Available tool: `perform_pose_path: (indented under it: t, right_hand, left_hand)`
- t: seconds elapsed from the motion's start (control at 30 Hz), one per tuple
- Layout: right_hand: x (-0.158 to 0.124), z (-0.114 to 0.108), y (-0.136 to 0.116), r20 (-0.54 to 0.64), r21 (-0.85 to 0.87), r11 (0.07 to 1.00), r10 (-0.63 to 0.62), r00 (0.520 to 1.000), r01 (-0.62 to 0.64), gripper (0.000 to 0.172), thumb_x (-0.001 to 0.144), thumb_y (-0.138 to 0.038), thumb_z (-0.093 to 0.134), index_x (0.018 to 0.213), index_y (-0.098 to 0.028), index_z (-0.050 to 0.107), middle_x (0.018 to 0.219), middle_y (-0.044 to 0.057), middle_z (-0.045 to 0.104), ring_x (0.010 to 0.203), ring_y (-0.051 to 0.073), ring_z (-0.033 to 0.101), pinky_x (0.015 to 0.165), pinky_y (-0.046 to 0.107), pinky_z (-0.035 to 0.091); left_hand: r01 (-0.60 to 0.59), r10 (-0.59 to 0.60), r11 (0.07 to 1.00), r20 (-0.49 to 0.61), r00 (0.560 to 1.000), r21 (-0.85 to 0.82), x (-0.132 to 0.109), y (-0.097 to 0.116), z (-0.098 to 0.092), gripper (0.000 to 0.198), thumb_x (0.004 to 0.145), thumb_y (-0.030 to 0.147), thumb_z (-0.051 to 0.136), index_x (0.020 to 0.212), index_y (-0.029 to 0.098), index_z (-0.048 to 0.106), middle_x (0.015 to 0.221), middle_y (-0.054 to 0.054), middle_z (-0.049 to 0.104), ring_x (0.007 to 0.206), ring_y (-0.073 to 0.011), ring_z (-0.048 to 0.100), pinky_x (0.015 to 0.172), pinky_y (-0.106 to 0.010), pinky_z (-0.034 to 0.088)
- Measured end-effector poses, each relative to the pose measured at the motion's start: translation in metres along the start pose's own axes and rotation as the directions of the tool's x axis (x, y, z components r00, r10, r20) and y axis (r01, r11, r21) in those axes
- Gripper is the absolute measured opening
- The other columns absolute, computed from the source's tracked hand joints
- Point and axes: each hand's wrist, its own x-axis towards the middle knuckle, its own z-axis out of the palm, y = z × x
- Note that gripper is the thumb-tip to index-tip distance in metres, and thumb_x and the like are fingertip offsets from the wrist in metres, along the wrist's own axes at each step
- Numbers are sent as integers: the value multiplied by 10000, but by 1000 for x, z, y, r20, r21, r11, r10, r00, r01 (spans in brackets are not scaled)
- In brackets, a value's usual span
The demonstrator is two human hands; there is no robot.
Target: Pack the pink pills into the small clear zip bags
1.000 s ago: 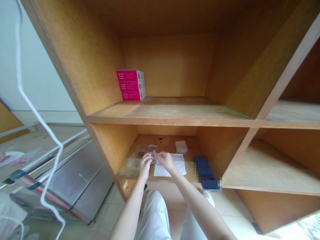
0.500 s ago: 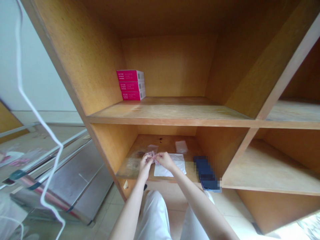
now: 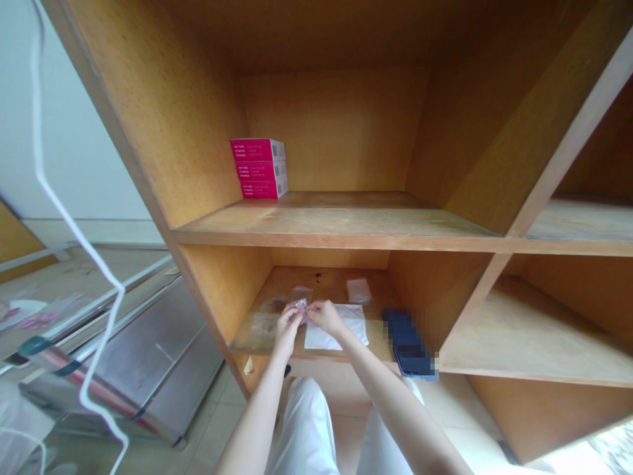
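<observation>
on the lower wooden shelf (image 3: 321, 280), what's between the hands?

one small clear plastic bag (image 3: 300, 304), crumpled and faintly pink, held just above the corner of a white sheet of paper (image 3: 341, 333).

how are the hands?

both pinching it. the left hand (image 3: 287, 324) and the right hand (image 3: 325, 316) meet at the fingertips, with the bag gathered between them.

what else lies on that shelf?

a second clear bag (image 3: 301, 289) just behind the hands, one pale flat packet (image 3: 359, 290) further right, and one dark blue object (image 3: 406, 340), too blurred to name, at the front edge.

and higher up?

three magenta boxes (image 3: 260, 168), stacked flat against the left wall of the upper shelf (image 3: 336, 218).

anything beyond the shelves?

one white cable (image 3: 64, 198) hanging at the left, in front of a stainless steel panel (image 3: 148, 349).
</observation>
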Motion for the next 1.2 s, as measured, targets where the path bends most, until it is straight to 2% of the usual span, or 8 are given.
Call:
perform_pose_path:
  t: [0.2, 0.4, 0.67, 0.9, 1.03, 1.2]
  right_hand:
    - [2, 4, 5, -36, -11, 1000, -15, 999, 14, 189, 652, -113, 462, 593, -145, 638, 586, 11, 635, 569, 121, 562, 550, 186, 396]
    - [1, 5, 5, -30, -41, 999, 3, 1000, -4, 170, 660, -108, 489, 684, -137, 655, 656, 25, 655, 617, 126, 584, 585, 188, 417]
    - [-1, 6, 3, -2, -119, 992, -51, 999, 50, 165, 694, -154, 514, 761, -144, 665, 764, 49, 676, 703, 146, 608, 642, 207, 432]
    - [-5, 4, -8, 27, -327, 945, -22, 999, 30, 181, 716, -164, 491, 709, -158, 672, 719, 47, 681, 648, 141, 603, 581, 196, 387]
    - [-5, 10, -9, -19, -464, 886, 6, 1000, -14, 155, 709, -168, 503, 684, -159, 656, 685, 50, 670, 631, 141, 591, 562, 196, 359]
    - [-2, 16, -12, -18, -604, 796, 30, 999, -35, 149, 728, -207, 507, 720, -173, 651, 740, 60, 671, 682, 152, 599, 575, 197, 354]
  left_hand:
    - [22, -24, 997, -18, 1000, -73, 0, -2, 0, 191, 657, 323, 611, 689, 136, 636, 1059, -80, 551, 944, -201, 553, 660, -249, 493]
    - [-4, 3, 996, -13, 1000, -88, 1, -6, -1, 181, 646, 307, 619, 675, 131, 647, 1038, -92, 562, 951, -215, 549, 668, -265, 488]
    - [-32, 29, 998, -66, 997, -47, 4, -8, -3, 182, 601, 307, 662, 657, 137, 635, 933, -92, 620, 893, -213, 563, 724, -293, 455]
    - [-55, 57, 998, -68, 996, 28, 3, -6, -3, 130, 598, 270, 646, 633, 147, 621, 864, -73, 630, 826, -192, 573, 724, -291, 434]
    - [-59, 64, 996, -73, 995, 69, 3, -7, -4, 103, 597, 246, 625, 617, 146, 610, 768, -54, 630, 770, -184, 571, 695, -280, 430]
    - [-49, 59, 994, -96, 994, 99, 4, -10, -5, 101, 610, 244, 592, 600, 143, 592, 645, -24, 604, 666, -161, 556, 645, -269, 425]
